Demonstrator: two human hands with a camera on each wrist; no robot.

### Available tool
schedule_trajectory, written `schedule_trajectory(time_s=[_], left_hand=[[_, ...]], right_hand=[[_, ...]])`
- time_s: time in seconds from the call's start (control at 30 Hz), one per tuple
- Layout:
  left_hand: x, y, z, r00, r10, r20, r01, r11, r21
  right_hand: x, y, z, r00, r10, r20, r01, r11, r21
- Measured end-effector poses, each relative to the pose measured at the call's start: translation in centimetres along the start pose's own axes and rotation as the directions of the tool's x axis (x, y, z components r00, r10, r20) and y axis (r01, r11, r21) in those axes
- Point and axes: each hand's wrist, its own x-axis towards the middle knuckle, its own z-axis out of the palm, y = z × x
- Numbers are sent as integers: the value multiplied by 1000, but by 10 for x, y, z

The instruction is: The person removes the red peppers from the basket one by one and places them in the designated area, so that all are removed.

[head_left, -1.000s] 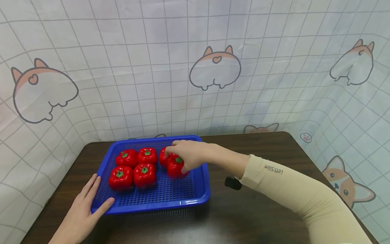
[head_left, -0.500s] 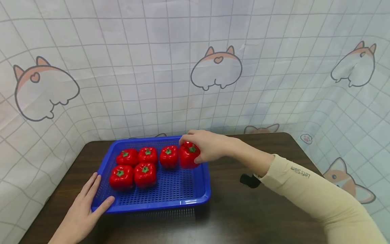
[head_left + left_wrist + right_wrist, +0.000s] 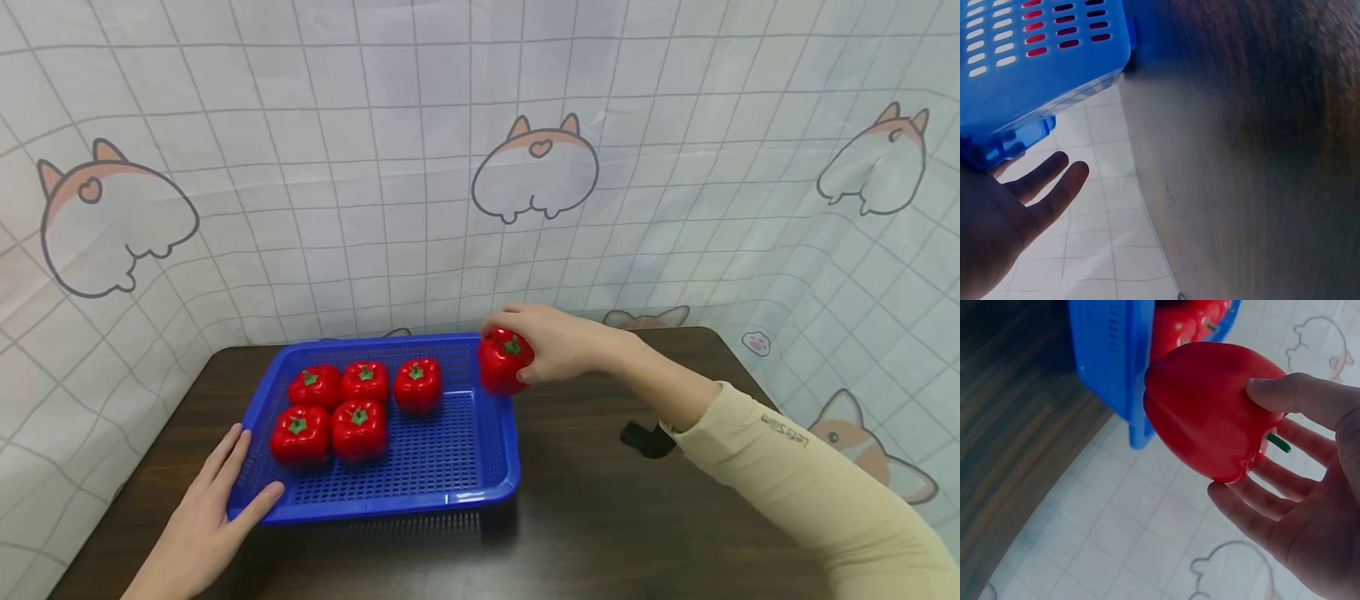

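Note:
My right hand (image 3: pixel 558 343) grips a red bell pepper (image 3: pixel 504 360) with a green stem, holding it up over the right rim of the blue basket (image 3: pixel 420 506). In the right wrist view, the thumb presses one side of the held bell pepper (image 3: pixel 1216 412) and the fingers curl round the other. Several more red bell peppers (image 3: pixel 360 429) sit grouped in the left and middle of the basket. At the basket's left front corner, my left hand (image 3: pixel 202 517) rests on the rim with fingers spread. The left wrist view shows its straight fingers beside the basket's outer wall (image 3: pixel 1041 81).
The basket stands on a dark wooden table (image 3: pixel 600 517). Behind and beside the table hangs a white gridded cloth (image 3: pixel 337 208) with cartoon corgis. A black device (image 3: pixel 648 439) is at the right wrist.
My right hand has lifted one bell pepper out from beside another and carried it rightward to the basket's right rim. The left hand stays in place.

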Motion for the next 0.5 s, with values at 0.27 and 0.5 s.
schedule_trajectory(time_s=[0.27,0.5], left_hand=[[0,2,0,1000,-15,4,15,1000,8],[0,4,0,1000,-19,9,19,1000,8]], right_hand=[[-15,24,6,999,29,-33,-28,998,55],[-26,42,16,996,72,-47,-70,996,57]])
